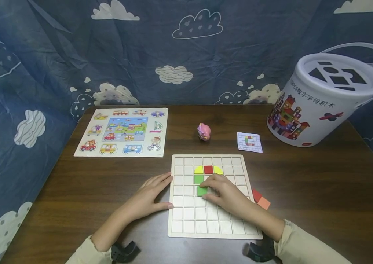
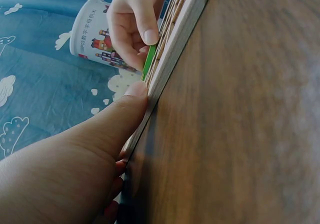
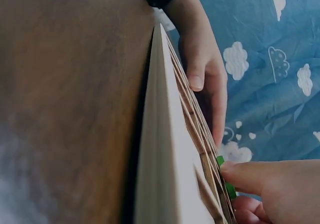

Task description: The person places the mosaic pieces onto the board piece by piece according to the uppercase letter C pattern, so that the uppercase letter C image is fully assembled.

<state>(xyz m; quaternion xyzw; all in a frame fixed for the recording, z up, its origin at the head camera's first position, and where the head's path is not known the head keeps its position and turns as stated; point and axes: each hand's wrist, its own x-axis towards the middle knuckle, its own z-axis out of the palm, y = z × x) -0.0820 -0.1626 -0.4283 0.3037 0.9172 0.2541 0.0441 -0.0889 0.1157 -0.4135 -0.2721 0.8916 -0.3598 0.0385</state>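
A pale wooden grid board [image 1: 193,223] lies on the table. My right hand [image 1: 227,194] pinches a green square tile [image 1: 201,191] between thumb and fingers, low over the grid and slightly askew to the cells. Just above it on the board sits another green square [image 1: 198,179]. Along the upper row, a red square [image 1: 208,169] stands between two yellow rounded pieces [image 1: 198,169]. At the board's left edge my left hand [image 1: 148,192] rests with fingers extended, thumb and fingertips against the rim. In the left wrist view, its thumb [image 2: 131,96] touches the rim close to the green tile.
Red [image 1: 256,195] and orange tiles [image 1: 264,203] lie by the board's right edge. Behind stand a small pink toy [image 1: 204,132], a printed pattern card [image 1: 250,142] and a white lidded bucket [image 1: 321,99]. A vehicle picture board [image 1: 88,132] lies back left.
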